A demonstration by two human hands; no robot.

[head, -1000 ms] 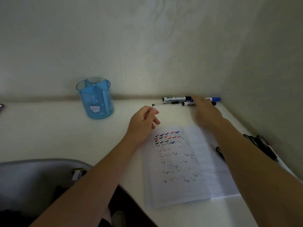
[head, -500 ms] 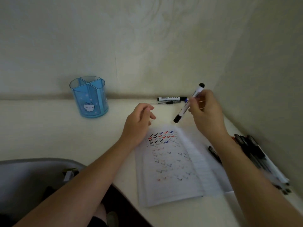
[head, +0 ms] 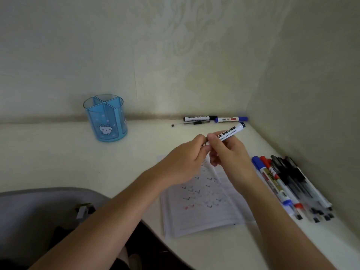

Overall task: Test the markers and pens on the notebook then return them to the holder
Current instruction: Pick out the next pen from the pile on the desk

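Marker [head: 230, 131], white-barrelled with a dark far end, tilts just above the notebook [head: 202, 207], gripped mid-barrel by the right hand [head: 229, 154]. The left hand [head: 185, 162] pinches its near end, hidden by fingers. A blue holder [head: 106, 117] stands well left of the notebook.

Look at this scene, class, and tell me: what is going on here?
A person holds a white, dark-tipped marker above an open notebook covered in coloured tick marks. The right hand grips the barrel; the left hand pinches the near end, probably the cap. The translucent blue plastic pen holder stands by the wall, apparently empty. More markers and pens lie along the back wall and in a pile at the right.
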